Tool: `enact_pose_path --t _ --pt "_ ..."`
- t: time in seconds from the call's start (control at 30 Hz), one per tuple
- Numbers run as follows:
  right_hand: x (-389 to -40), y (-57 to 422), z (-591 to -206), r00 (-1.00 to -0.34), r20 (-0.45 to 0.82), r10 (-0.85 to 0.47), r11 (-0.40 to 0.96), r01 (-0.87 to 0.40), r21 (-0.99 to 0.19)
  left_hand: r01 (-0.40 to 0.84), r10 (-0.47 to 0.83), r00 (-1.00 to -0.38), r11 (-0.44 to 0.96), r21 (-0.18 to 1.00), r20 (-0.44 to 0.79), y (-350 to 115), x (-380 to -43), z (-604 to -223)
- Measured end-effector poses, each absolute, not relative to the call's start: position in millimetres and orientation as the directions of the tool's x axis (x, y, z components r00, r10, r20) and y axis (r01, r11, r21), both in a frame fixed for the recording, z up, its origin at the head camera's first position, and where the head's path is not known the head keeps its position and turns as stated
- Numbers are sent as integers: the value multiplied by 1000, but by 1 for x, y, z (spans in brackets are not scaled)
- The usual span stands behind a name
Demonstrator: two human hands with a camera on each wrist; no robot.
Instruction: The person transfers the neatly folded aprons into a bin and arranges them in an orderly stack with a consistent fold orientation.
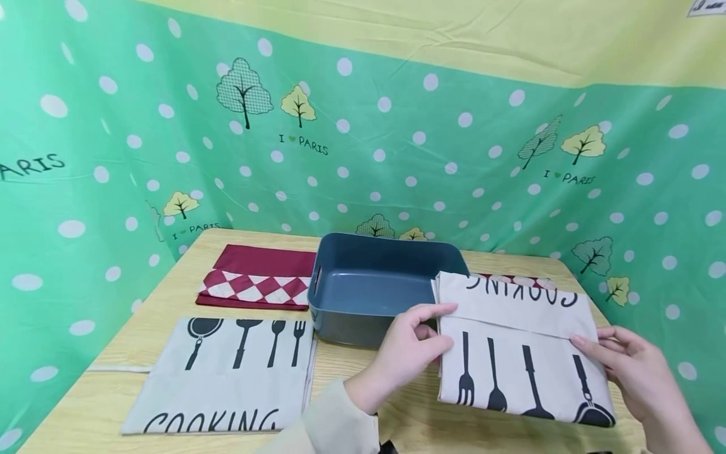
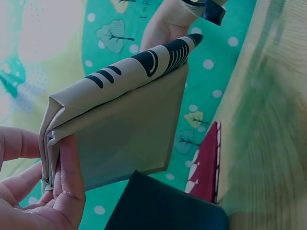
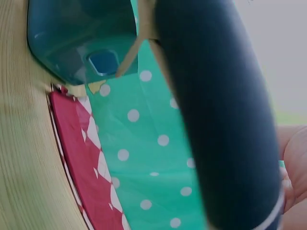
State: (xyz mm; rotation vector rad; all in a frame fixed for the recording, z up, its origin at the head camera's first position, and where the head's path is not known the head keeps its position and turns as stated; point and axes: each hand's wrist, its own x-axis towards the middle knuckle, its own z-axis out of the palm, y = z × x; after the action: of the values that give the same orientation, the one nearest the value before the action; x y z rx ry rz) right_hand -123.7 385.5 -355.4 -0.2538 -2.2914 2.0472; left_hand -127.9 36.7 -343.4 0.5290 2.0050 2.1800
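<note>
Both hands hold a folded off-white apron (image 1: 510,353), printed with COOKING and black kitchen utensils, tilted up above the table. At its left edge my left hand (image 1: 408,343) pinches it, thumb and fingers on opposite faces, as the left wrist view shows of the folded layers (image 2: 53,129). My right hand (image 1: 638,369) grips the right edge, thumb on the front. In the right wrist view the dark printed cloth (image 3: 216,110) fills the middle and only part of that hand (image 3: 295,167) shows. A similar folded apron (image 1: 227,378) lies at the left, its strap trailing sideways.
Behind the held apron stands a dark blue-grey bin (image 1: 363,296) with side handle holes. A folded red cloth with a diamond band (image 1: 255,277) lies left of it; another red cloth (image 3: 81,158) lies on its right. A polka-dot curtain (image 1: 397,145) hangs behind the wooden table (image 1: 334,372).
</note>
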Motion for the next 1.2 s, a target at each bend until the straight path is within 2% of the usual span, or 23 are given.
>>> enact_pose_path --t 0.33,0.6,0.73,1.2 --pt "-127 364 -350 -990 -14 138 2 14 -1000 88 315 -941 -129 988 125 19 -134 -337" --pt "-130 351 -343 -990 -91 107 -88 82 -993 91 312 -941 -142 986 132 7 -138 -333" --pt "-132 343 -341 -993 -84 89 -102 74 -992 70 316 -942 -139 988 111 -1 -140 -330" --pt "-139 315 -337 -993 -67 98 -98 57 -994 114 282 -951 -62 992 127 -24 -151 -322"
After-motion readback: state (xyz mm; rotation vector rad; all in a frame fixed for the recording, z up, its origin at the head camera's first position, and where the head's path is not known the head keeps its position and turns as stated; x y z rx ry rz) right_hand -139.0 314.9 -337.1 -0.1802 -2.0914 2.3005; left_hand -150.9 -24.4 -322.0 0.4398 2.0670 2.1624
